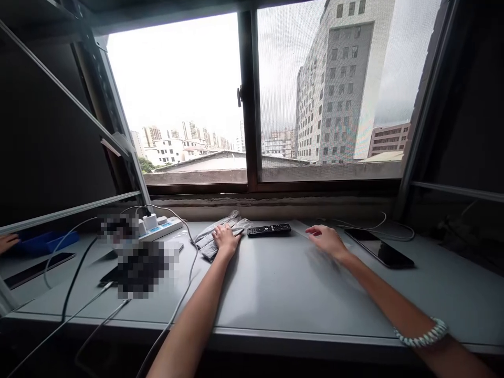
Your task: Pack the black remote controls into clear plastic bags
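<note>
My left hand [226,239] lies over a dark grey folded bundle [207,244], its fingers spread on top. Crinkled clear plastic [233,218] sticks up behind that bundle. A thin dark edge shows beside the left fingertips; what it belongs to is hidden. To the right sits a black remote control [269,230] with several buttons, touched by neither hand. My right hand [327,242] is low over the desk, fingers curled toward the thumb on a see-through plastic bag [300,229]. Just right of this hand, a black smartphone [380,248] lies screen up.
A white power strip [163,228] with plugs stands at the back left, its cables trailing over the front edge. Dark devices and a blurred patch lie at left. A blue tray [49,242] and another person's hand [8,242] show far left. Metal posts flank the grey desk [271,294].
</note>
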The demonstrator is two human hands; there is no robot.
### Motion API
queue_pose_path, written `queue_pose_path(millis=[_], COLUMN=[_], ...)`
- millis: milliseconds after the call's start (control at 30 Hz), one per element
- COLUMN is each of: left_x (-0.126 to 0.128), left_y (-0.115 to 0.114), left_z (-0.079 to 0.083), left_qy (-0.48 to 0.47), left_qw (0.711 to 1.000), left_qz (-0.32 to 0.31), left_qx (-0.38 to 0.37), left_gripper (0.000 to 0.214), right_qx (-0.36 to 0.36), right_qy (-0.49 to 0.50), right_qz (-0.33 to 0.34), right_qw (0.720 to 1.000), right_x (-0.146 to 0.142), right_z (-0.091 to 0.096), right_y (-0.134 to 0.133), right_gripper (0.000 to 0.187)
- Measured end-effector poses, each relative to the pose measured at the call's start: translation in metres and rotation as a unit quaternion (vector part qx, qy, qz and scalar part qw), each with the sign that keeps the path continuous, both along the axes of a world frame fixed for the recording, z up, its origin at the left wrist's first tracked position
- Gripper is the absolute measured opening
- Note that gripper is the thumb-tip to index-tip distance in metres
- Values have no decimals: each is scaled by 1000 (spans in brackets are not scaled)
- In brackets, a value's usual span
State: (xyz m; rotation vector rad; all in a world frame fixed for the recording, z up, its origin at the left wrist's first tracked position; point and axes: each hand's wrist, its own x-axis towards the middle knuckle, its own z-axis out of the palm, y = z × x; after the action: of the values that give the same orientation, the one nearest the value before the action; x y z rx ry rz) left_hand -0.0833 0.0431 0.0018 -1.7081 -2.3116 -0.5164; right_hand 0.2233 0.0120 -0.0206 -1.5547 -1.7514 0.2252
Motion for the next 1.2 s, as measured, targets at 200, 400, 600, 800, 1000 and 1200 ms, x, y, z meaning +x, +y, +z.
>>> queue_pose_path(millis=[200, 400, 600, 800, 1000, 1200], left_x=[9, 47, 75, 81, 84, 87], left_y=[-5, -20, -36, -38, -39, -42], left_z=[6, 9, -2, -12, -16, -16], left_qy=[-20, -37, -28, -40, -33, -38], left_qw=[993, 948, 905, 903, 901, 897], left_qz=[-58, -241, -393, -408, -415, -424], left_qx=[103, 203, 159, 132, 120, 117], left_gripper=[37, 36, 37, 40, 42, 40], right_qx=[38, 46, -5, -37, -56, -56], right_qy=[68, 178, 259, 314, 344, 285], right_qz=[15, 32, 59, 67, 40, 43], right_qw=[997, 982, 964, 946, 937, 956], right_x=[-6, -17, -19, -26, -22, -17], right_z=[5, 15, 13, 14, 8, 2], right_y=[-1, -9, -11, -15, -13, -16], right_gripper=[21, 26, 38, 43, 40, 39])
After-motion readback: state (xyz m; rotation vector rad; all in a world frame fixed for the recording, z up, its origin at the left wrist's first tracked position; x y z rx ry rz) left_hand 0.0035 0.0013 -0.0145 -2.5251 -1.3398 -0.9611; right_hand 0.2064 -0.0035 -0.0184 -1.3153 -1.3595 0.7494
